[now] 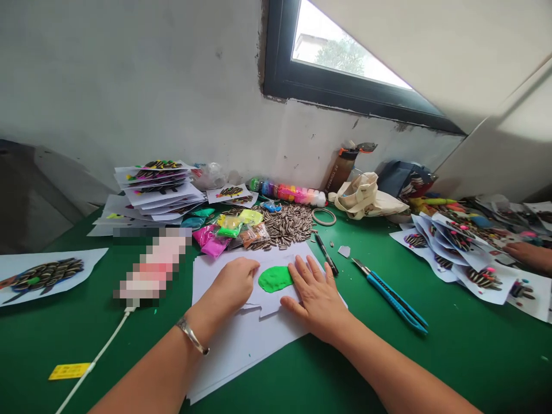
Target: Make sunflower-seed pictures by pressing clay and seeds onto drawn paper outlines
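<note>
My left hand (230,286) rests curled on a small white paper cutout (272,300), its fingers bent and pressing at the left edge of a flat green clay patch (275,278). A metal bracelet sits on that wrist. My right hand (316,292) lies flat with fingers spread on the paper, touching the right side of the green clay. The cutout lies on a stack of white sheets (241,345) on the green table (474,356).
A heap of sunflower seeds (288,225) and clay bags (215,236) lie behind the sheets. A black pen (326,254), blue utility knife (392,296) and tape ring (324,216) sit to the right. Finished seed pictures (157,187) are stacked left. Another person's hand (528,254) works far right.
</note>
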Motion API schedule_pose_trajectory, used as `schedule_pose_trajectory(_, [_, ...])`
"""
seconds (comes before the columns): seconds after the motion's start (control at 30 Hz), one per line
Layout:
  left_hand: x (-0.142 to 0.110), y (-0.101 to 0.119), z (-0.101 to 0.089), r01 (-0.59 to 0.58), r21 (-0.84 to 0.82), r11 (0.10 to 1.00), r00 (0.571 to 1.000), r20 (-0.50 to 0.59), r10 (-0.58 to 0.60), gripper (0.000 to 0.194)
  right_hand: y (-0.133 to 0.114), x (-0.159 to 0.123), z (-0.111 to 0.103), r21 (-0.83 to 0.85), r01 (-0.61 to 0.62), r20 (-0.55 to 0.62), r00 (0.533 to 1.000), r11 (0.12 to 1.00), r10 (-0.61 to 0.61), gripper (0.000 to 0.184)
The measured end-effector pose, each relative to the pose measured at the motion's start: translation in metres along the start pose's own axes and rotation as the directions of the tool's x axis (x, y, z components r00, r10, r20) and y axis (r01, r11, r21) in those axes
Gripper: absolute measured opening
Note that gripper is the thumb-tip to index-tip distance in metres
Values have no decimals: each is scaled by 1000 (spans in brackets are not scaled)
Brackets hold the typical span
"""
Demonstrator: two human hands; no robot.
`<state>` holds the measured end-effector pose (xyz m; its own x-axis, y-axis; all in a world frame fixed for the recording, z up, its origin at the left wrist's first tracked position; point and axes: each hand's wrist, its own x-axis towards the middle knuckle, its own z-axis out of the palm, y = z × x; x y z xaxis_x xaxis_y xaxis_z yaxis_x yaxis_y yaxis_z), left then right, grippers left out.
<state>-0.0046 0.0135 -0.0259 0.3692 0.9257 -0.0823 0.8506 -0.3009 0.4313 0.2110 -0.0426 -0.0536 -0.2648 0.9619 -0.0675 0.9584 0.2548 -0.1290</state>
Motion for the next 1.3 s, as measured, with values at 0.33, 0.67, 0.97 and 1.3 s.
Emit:
schedule_pose_trajectory(0.33, [-2,4,-4,2,2,1000,1000,-2,-2,30,4,-7,4,-75,87,-113,989,993,-95,78])
schedule_pose_trajectory(0.67, [-2,4,-3,-15,6,1000,1000,-7,15,31,-9,-11,1,-48,269,-102,957,962,-272,74])
schedule_pose_trajectory(0.97, [-4,6,-4,-30,30,999,1000,-4,30,30,-13,-12,-2,-26,297,-86,951,955,-298,68])
schedule_pose_trajectory(1.3, [-4,5,-5,-26,22,999,1000,-6,26,32,-15,-10,-2,-5,296,-80,952,955,-296,66])
